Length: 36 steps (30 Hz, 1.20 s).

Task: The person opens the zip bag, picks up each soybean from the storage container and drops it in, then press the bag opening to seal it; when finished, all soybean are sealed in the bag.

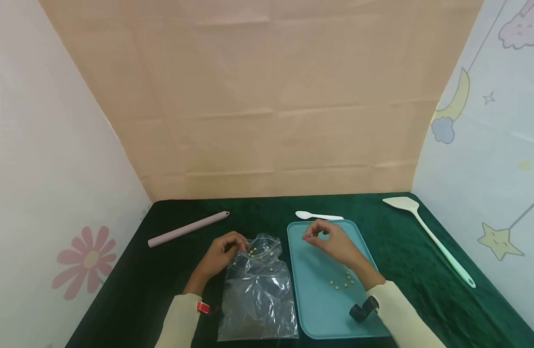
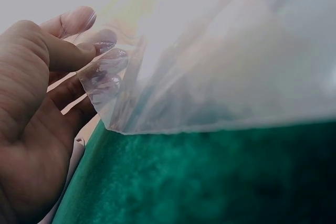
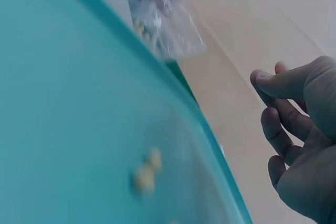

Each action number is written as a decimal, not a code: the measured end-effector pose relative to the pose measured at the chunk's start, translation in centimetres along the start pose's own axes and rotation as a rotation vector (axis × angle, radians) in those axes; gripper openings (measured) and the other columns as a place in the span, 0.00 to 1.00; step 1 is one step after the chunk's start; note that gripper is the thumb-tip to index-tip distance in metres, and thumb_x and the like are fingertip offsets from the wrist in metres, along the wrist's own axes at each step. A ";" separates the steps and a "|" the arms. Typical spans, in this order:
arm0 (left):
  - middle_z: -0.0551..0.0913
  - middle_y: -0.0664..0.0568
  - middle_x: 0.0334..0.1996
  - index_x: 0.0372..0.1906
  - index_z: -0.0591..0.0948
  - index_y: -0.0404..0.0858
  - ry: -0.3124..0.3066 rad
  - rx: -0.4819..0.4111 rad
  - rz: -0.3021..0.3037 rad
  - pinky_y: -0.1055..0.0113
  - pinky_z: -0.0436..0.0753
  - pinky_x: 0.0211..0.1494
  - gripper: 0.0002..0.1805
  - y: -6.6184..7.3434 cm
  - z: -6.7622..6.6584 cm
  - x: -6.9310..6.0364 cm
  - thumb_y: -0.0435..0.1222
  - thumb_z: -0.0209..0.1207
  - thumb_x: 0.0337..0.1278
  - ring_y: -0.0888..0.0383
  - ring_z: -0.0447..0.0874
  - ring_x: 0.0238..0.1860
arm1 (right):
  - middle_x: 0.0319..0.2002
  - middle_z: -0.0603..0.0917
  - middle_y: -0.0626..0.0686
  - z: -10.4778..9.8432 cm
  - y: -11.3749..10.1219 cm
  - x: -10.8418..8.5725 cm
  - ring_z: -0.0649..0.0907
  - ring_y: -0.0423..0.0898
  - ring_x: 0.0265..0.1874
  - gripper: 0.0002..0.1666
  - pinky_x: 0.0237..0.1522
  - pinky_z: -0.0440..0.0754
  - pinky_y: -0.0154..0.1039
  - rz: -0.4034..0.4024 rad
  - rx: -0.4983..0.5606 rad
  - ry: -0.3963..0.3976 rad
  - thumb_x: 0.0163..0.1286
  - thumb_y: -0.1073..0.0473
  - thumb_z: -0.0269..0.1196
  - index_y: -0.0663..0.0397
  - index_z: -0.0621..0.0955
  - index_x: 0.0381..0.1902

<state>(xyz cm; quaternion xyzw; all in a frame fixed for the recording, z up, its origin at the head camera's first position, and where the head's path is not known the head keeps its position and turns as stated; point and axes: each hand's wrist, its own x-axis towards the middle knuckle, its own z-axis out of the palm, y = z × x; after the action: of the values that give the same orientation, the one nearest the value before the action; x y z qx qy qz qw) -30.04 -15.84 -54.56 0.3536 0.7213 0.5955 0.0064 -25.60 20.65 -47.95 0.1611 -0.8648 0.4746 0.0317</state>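
Observation:
A clear plastic zip bag (image 1: 258, 304) lies with its mouth at the far end, and several small pale yellow, bean-like pieces (image 1: 252, 252) are near that end. My left hand (image 1: 223, 253) pinches the bag's upper left edge between thumb and fingers; the film covers some fingertips in the left wrist view. Over the far left part of the blue tray (image 1: 310, 309), my right hand (image 1: 336, 241) is raised, thumb and forefinger tips together and other fingers curled. I cannot make out anything between those tips. More pale pieces (image 1: 337, 287) lie on the tray below the right wrist.
Behind the bag at left is a pink rod (image 1: 188, 229) with a hole in its end. A small white spoon (image 1: 319, 215) lies past the tray's far edge. To the right rests a long white spatula (image 1: 441, 246). Dark green cloth (image 1: 267, 212) covers the table.

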 end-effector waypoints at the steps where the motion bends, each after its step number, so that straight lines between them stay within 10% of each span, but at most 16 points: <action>1: 0.83 0.45 0.46 0.38 0.82 0.38 0.000 0.001 0.002 0.64 0.78 0.52 0.11 0.0 0.0 0.0 0.22 0.53 0.69 0.49 0.81 0.50 | 0.39 0.86 0.41 -0.6 0.4 -0.5 0.80 0.44 0.41 0.03 0.51 0.69 0.58 -0.004 -0.008 0.007 0.69 0.53 0.68 0.41 0.83 0.38; 15: 0.83 0.47 0.47 0.38 0.83 0.41 0.001 0.013 -0.033 0.64 0.77 0.57 0.10 0.1 0.0 0.0 0.25 0.55 0.70 0.50 0.81 0.52 | 0.37 0.84 0.47 -6.4 4.5 -6.0 0.82 0.43 0.39 0.05 0.49 0.74 0.49 0.041 -0.133 -0.183 0.68 0.58 0.68 0.41 0.82 0.39; 36: 0.82 0.49 0.47 0.37 0.83 0.40 0.001 -0.002 -0.054 0.65 0.77 0.58 0.11 0.1 0.1 0.0 0.23 0.55 0.69 0.50 0.80 0.52 | 0.34 0.82 0.41 -6.7 4.7 -6.7 0.76 0.41 0.37 0.05 0.41 0.72 0.43 -0.024 -0.203 -0.319 0.68 0.56 0.68 0.41 0.81 0.36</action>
<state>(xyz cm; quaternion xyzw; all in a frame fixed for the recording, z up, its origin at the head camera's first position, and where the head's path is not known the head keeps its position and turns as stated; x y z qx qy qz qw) -29.96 -15.76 -54.53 0.3337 0.7301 0.5959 0.0224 -21.33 30.23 -49.54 0.2405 -0.9004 0.3528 -0.0838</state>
